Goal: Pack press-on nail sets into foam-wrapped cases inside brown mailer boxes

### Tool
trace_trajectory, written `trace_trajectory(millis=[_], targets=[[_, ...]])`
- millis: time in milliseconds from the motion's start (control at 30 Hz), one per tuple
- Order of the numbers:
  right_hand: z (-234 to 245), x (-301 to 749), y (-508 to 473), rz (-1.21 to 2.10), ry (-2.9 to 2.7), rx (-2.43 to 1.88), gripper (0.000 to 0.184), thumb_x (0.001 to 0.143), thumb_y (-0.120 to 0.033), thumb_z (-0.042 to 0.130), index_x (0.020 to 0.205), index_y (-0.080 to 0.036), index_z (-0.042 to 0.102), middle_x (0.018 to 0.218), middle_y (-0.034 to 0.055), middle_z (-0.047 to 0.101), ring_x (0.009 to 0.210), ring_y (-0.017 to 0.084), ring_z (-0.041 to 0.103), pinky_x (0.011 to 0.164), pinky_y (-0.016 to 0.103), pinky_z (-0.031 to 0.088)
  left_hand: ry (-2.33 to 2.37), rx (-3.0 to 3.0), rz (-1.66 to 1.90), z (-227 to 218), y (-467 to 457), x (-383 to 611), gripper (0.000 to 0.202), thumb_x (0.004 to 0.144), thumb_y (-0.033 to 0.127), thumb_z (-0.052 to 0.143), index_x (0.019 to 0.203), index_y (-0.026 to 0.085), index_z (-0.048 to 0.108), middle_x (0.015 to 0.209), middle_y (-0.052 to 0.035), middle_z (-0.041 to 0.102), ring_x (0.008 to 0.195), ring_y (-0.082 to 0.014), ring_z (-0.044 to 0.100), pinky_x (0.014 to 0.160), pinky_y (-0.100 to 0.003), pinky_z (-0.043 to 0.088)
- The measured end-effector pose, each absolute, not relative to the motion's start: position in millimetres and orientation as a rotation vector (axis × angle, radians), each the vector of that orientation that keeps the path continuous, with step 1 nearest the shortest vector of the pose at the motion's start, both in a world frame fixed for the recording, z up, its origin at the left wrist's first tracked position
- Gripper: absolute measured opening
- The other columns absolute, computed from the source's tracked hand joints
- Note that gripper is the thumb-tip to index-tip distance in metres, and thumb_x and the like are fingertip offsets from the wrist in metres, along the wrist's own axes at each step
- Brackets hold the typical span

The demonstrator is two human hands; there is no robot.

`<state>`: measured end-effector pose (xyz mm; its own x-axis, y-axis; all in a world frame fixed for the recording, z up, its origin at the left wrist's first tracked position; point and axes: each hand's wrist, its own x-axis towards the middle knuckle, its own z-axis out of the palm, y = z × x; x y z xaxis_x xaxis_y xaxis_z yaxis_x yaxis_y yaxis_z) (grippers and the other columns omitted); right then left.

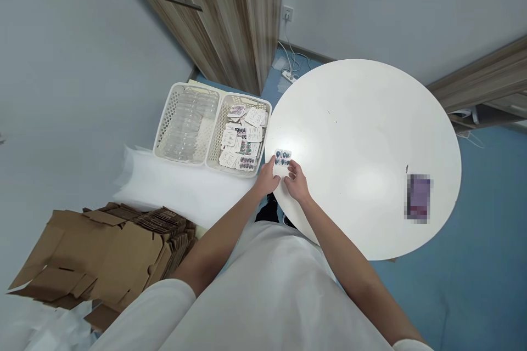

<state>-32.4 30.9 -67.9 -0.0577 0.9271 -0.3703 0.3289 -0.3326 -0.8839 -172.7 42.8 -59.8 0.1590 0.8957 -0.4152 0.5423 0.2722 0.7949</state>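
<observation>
My left hand (pixel 268 177) and my right hand (pixel 295 180) both pinch one small card of dark press-on nails (pixel 282 158) at the left edge of the round white table (pixel 362 137). The fingers of each hand are closed on the card's lower corners. The card lies just above the tabletop. To the left, a white basket (pixel 263 105) holds several more such cards, some face down.
A second white basket (pixel 167 115) beside the first holds clear plastic sleeves. White sheets (pixel 164 186) lie on the floor, with flattened cardboard boxes (pixel 107 252) at lower left. A blurred purple object (pixel 419 197) rests on the table's right side. A power strip (pixel 288 74) lies by the wall.
</observation>
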Motion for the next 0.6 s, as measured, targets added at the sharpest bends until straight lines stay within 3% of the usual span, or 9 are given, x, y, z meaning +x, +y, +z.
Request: trace_trajectory(millis=[267,400,467,600], targets=[[-54,-13,9,1.458,-1.311,-1.653,0.058,0.070,-0.018,0.045,0.126,-0.024,0.033,0.129,0.0060,0.039,0.106,0.015,0.049,0.091,0.034,0.040,1.549,1.331,0.505,-59,23,-166,0.074,0.072,0.016,0.046,0.137,0.017,0.011,0.138,-0.0106,0.026,0.125,-0.0254,0.024,0.100,-0.040,0.025],[-49,10,-12,1.494,-1.343,-1.688,0.055,0.070,-0.022,0.046,0.124,-0.021,0.036,0.108,0.0069,0.056,0.092,0.016,0.056,0.083,0.034,0.044,1.582,1.232,0.601,-52,1,-156,0.068,0.072,0.016,0.049,0.134,0.016,0.021,0.136,-0.0122,0.031,0.121,-0.0237,0.033,0.100,-0.037,0.026],[-50,24,-25,1.519,-1.348,-1.723,0.051,0.070,-0.024,0.046,0.120,-0.018,0.042,0.092,0.0056,0.062,0.081,0.016,0.059,0.078,0.035,0.046,1.555,1.086,0.633,-48,-13,-149,0.064,0.074,0.019,0.049,0.133,0.014,0.024,0.132,-0.0141,0.036,0.116,-0.0219,0.041,0.094,-0.034,0.034],[-55,49,-46,1.492,-1.320,-1.675,0.039,0.067,-0.025,0.047,0.105,-0.018,0.053,0.098,0.0064,0.061,0.073,0.014,0.058,0.075,0.034,0.047,1.489,0.868,0.639,-41,-44,-137,0.054,0.075,0.024,0.052,0.124,0.009,0.036,0.117,-0.0163,0.051,0.102,-0.0187,0.053,0.086,-0.029,0.041]])
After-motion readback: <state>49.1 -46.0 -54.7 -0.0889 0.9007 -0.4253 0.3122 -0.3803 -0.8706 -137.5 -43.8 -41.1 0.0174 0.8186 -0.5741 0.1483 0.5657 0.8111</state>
